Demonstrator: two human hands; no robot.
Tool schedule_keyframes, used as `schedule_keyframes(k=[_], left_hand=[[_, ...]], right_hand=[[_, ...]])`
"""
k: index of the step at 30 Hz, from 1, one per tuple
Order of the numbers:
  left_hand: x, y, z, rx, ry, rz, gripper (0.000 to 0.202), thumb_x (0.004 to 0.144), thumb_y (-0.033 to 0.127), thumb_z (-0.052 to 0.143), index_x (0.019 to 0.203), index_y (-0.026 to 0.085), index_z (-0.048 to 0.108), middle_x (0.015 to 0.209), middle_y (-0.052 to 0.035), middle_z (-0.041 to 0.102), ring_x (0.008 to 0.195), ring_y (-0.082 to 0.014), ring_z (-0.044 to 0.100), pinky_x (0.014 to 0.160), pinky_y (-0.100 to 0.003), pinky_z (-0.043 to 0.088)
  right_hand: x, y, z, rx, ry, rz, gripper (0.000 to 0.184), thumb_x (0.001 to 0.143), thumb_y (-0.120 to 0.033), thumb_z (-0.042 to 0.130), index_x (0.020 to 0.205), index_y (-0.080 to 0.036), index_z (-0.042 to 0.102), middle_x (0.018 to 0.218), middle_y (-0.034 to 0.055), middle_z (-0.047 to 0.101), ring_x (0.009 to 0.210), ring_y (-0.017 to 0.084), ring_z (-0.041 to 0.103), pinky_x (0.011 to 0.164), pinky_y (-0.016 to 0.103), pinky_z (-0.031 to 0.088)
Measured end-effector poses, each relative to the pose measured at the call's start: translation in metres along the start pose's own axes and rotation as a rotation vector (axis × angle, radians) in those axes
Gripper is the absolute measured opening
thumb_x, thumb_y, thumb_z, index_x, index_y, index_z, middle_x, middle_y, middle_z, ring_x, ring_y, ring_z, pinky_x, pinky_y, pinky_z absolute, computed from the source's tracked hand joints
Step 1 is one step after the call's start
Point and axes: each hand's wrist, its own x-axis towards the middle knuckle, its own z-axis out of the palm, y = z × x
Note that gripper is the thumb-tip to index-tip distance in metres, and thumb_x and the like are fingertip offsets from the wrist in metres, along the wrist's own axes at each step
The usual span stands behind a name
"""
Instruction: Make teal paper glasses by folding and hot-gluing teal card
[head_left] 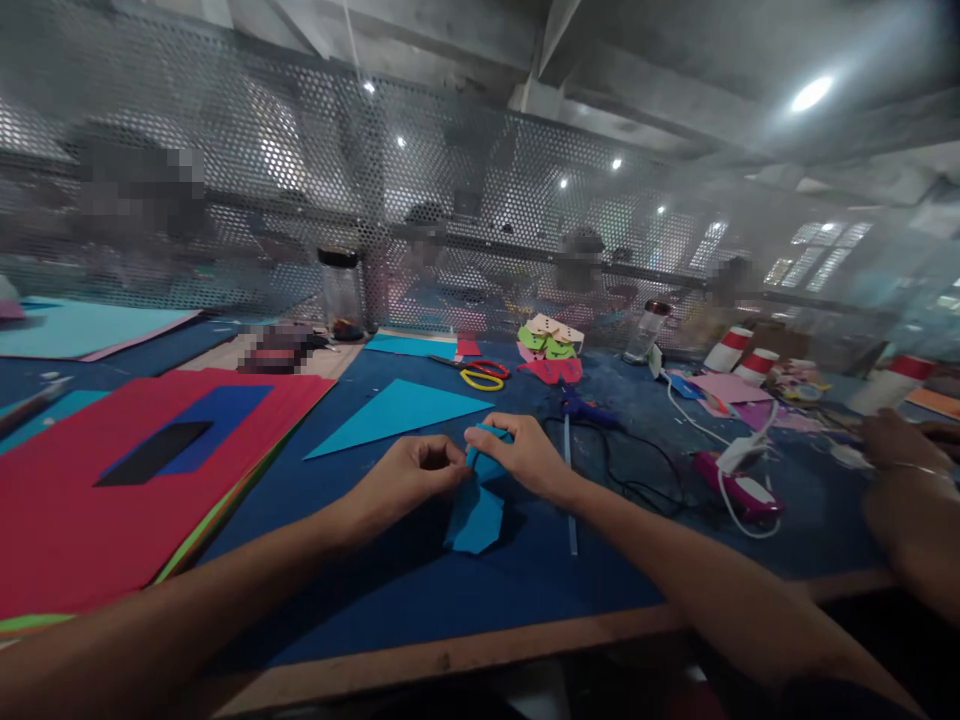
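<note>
My left hand (pixel 411 477) and my right hand (pixel 525 455) both pinch a folded piece of blue paper (pixel 474 512) just above the dark blue table top (pixel 420 590). Their fingers are closed on its upper edge, and the rest of the paper hangs down between my wrists. A flat blue paper triangle (pixel 394 412) lies on the table just beyond my hands.
A stack of red paper (pixel 90 500) with cut-out holes lies at the left. Yellow-handled scissors (pixel 480 375), a blue glue gun (pixel 589 410) with its cord, a pink-and-white device (pixel 739 490) and paper cups (pixel 731 350) lie beyond. Another person's arm (pixel 911 490) rests at the right. A perforated metal screen (pixel 450 200) backs the table.
</note>
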Motion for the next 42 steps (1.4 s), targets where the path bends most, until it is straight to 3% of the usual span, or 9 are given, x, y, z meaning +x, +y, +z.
schedule_keyframes(k=[5,10,17,24,29,39,42], left_hand=[[0.006,-0.002,-0.008,0.039,-0.035,-0.043,0.036,0.071,0.047,0.081,0.074,0.015,0.066,0.062,0.0020,0.058,0.059,-0.0121,0.050,0.058,-0.025,0.037],[0.017,0.001,-0.017,0.078,-0.054,-0.060,0.034,0.074,0.046,0.080,0.075,0.015,0.066,0.064,0.0025,0.058,0.059,-0.0116,0.049,0.057,-0.024,0.035],[0.036,0.004,-0.023,0.062,-0.072,-0.087,0.030,0.076,0.043,0.078,0.074,0.016,0.065,0.062,0.0030,0.055,0.057,-0.0105,0.045,0.055,-0.025,0.032],[0.051,-0.006,-0.021,-0.019,-0.120,-0.075,0.030,0.075,0.042,0.078,0.073,0.016,0.065,0.066,0.0017,0.057,0.058,-0.0105,0.046,0.055,-0.024,0.034],[0.049,-0.008,-0.023,-0.097,-0.110,-0.108,0.031,0.077,0.044,0.079,0.073,0.017,0.064,0.063,0.0029,0.056,0.057,-0.0105,0.047,0.055,-0.024,0.037],[0.048,-0.008,-0.027,-0.029,-0.102,-0.148,0.034,0.076,0.049,0.080,0.076,0.018,0.067,0.061,0.0033,0.055,0.052,-0.0094,0.041,0.049,-0.023,0.032],[0.050,-0.013,-0.032,-0.020,-0.149,-0.153,0.035,0.077,0.050,0.081,0.077,0.017,0.068,0.062,0.0033,0.053,0.053,-0.0088,0.040,0.049,-0.022,0.030]], right_hand=[[0.002,0.009,-0.002,0.072,-0.016,0.047,0.054,0.095,-0.059,0.057,0.060,-0.021,0.040,0.063,-0.0044,0.031,0.061,0.011,0.031,0.057,0.027,0.025],[0.005,0.013,-0.006,0.075,0.047,0.101,0.057,0.099,-0.060,0.050,0.062,-0.022,0.029,0.065,-0.0045,0.024,0.061,0.011,0.025,0.056,0.028,0.021],[0.012,0.016,-0.013,-0.026,-0.021,0.111,0.037,0.090,-0.050,0.068,0.074,-0.019,0.056,0.070,-0.0050,0.043,0.067,0.012,0.040,0.060,0.025,0.030],[0.013,0.015,-0.014,-0.111,0.016,0.185,0.039,0.091,-0.045,0.067,0.068,-0.020,0.048,0.067,-0.0058,0.041,0.065,0.011,0.039,0.060,0.024,0.031],[0.016,0.016,-0.015,-0.142,0.052,0.147,0.045,0.099,-0.050,0.056,0.068,-0.020,0.043,0.071,-0.0035,0.035,0.067,0.012,0.034,0.060,0.025,0.029],[0.004,0.018,-0.011,-0.012,0.129,0.231,0.054,0.101,-0.057,0.050,0.065,-0.022,0.032,0.070,-0.0024,0.027,0.064,0.011,0.027,0.055,0.028,0.023],[0.003,0.018,-0.013,0.050,0.136,0.257,0.054,0.102,-0.057,0.048,0.066,-0.022,0.028,0.069,-0.0031,0.025,0.063,0.010,0.024,0.055,0.028,0.021]])
